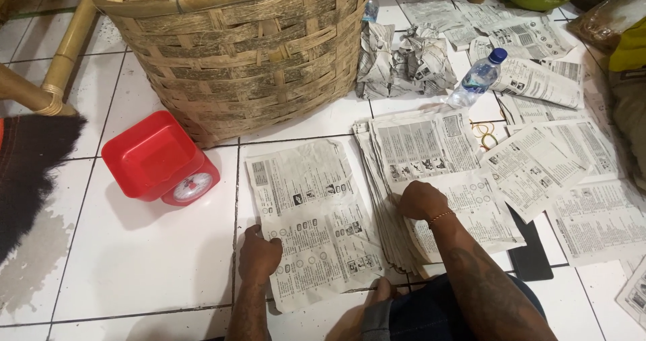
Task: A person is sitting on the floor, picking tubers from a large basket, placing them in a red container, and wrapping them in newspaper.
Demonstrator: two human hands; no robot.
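Nearest the camera, the person's bent knee in dark cloth [431, 311] sits on the white tiled floor [134, 267], with a bare foot just beside it. Just beyond, the left hand [259, 257] presses down on the near left edge of a single newspaper sheet [309, 220] spread flat on the tiles; its fingers are curled together, knuckles up, resting on the paper and not clamped around it. To the right, the right hand [418, 201], with a thin orange band at the wrist and a tattooed forearm behind it, lies on top of a thick stack of newspaper sheets [431, 179]. Its fingers are bent and close together at the stack's left edge, touching the top sheets; whether they pinch one I cannot tell. The single sheet and the stack lie side by side, their edges touching or nearly so.

Left of the single sheet, well apart from it, stands a red kitchen scale [158, 159] with a round dial facing the person. At the far left edge of the floor a dark broom head [30, 173] shows. Right of the stack, more loose newspaper pages [572, 173] overlap across the tiles, and a few rubber bands [486, 135] lie between them.

Farther back, a clear plastic bottle with a blue cap [478, 78] lies tilted on the papers, beside several newspaper-wrapped bundles [404, 61]. A large woven basket [249, 51] stands at the far side, with yellowish dried stuff in it
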